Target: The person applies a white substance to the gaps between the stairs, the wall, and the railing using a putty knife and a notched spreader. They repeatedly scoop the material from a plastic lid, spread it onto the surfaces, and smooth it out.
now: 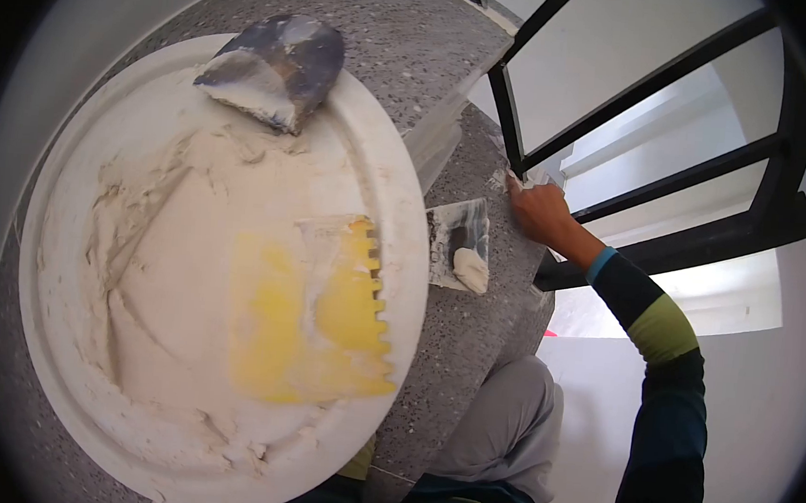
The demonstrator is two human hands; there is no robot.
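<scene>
My right hand (541,212) reaches to the foot of a black metal railing post (508,119). Its index finger is stretched out and touches the base of the post, where some whitish paste (499,179) is smeared on the speckled stone; the other fingers are partly hidden, and I see no tool in the hand. Close by on the stone lies a clear and dark flat piece (460,241) with a lump of paste on it. My left hand is out of view; only a bit of sleeve shows at the bottom.
A large round white tray (395,171) holds cream paste (175,301), a yellow notched spreader (352,313) and, on its far rim, a dark paste-smeared piece (290,61). It rests on speckled stone steps (391,26). Railing bars (669,191) stand at the right; my bent knee (513,409) is below.
</scene>
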